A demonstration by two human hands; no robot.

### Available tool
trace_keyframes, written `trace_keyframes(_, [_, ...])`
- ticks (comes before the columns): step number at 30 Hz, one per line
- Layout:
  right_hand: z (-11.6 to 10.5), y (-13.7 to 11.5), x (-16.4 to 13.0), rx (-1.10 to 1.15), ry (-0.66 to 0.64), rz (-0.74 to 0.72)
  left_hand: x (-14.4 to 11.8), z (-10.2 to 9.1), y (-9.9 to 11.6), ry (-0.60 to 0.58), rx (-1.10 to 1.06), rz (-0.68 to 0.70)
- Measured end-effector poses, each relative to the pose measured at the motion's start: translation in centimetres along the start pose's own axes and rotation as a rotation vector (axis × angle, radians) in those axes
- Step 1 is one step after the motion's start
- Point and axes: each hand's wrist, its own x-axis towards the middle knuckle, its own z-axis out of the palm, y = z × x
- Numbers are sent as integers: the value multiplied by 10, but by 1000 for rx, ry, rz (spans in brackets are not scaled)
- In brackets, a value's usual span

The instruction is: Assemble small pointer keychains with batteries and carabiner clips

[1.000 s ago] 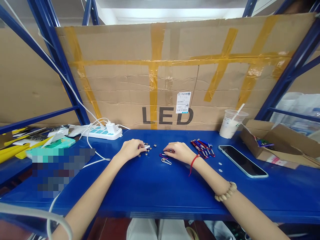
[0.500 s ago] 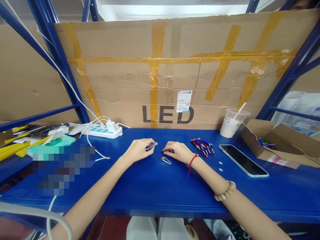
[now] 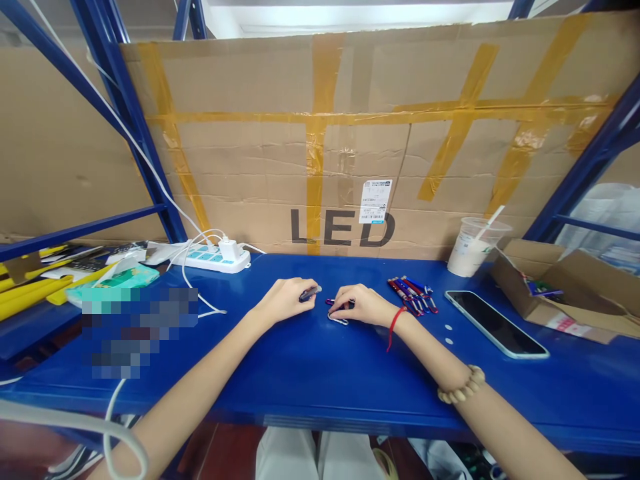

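My left hand (image 3: 286, 300) rests on the blue shelf (image 3: 310, 373) and grips a small dark tube with a silver tip (image 3: 311, 293). Just to its right, my right hand (image 3: 361, 304) is closed on a small purple and dark part (image 3: 334, 302), with a silver clip (image 3: 339, 321) lying under its fingers. A red string and a bead bracelet are on that wrist. The two hands are close together but apart.
A bundle of red and blue pen-like lights (image 3: 413, 295) lies right of my hands, then a phone (image 3: 496, 324), a drink cup (image 3: 473, 248) and an open cardboard box (image 3: 560, 293). A white power strip (image 3: 215, 257) with cables sits at the back left. Taped cardboard stands behind.
My left hand lifted the small tube off the scattered button cells and turned it toward my right hand. My right hand slid over the silver clip. The head moved slightly.
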Motion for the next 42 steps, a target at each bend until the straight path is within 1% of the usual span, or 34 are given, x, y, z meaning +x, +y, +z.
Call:
trace_keyframes(3, [3, 3, 2, -37, 13, 1, 0, 1, 0, -5, -12, -28])
trace_keyframes(8, [6, 3, 4, -196, 63, 1, -1, -1, 2, -9, -13, -22])
trace_keyframes(12, [10, -2, 7, -306, 79, 53, 0, 0, 3, -19, 4, -9])
trace_keyframes(15, [11, -5, 9, -371, 68, 77, 0, 2, 4, -34, -8, -5])
trace_keyframes(17, [11, -6, 10, -398, 60, 79, 1, 3, 4, -39, -68, -24])
trace_keyframes(22, [9, -7, 8, -437, 84, 106, 3, 7, 3, -27, -350, -67])
trace_keyframes(26, [12, -6, 8, -420, 117, 63, 4, 7, 3, -9, -414, -71])
trace_keyframes(30, [14, -5, 8, -398, 93, 37, 4, 4, 3, 7, -374, -91])
trace_keyframes(33, [13, -7, 9, -403, 95, 75, 3, 1, 3, 0, -262, -95])
trace_keyframes(37, [11, -13, 8, -446, 96, 154, 1, 1, 2, -5, -132, -65])
trace_keyframes(42, [14, -11, 8, -456, 146, 148, 0, 1, 1, -1, -105, -36])
